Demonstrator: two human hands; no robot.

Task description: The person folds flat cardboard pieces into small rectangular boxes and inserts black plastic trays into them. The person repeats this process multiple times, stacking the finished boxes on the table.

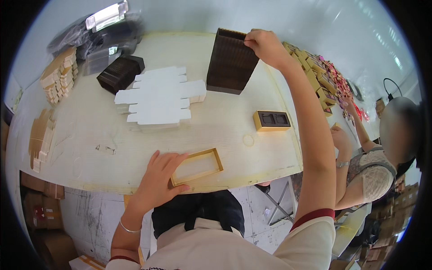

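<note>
My left hand (161, 177) grips the left end of a small gold box (219, 167), thumb on the near side and fingers on the far side. The box lies at the table's front edge, and its inside shows the pale table colour. My right hand (266, 45) reaches far forward, its fingers pinched at the upper right corner of a tall stack of dark plastic inserts (233, 60). Whether it has one insert apart from the rest I cannot tell. Right of the middle sits another gold box (272, 128) with a dark two-compartment insert in it.
Flat white cardboard blanks (157, 96) lie mid-table beside a second dark stack (120, 73). Piled gold-edged card pieces (60, 74) stand at the left, clear plastic (108, 45) behind. A co-worker (375, 175) sits at the right near many gold boxes (312, 74).
</note>
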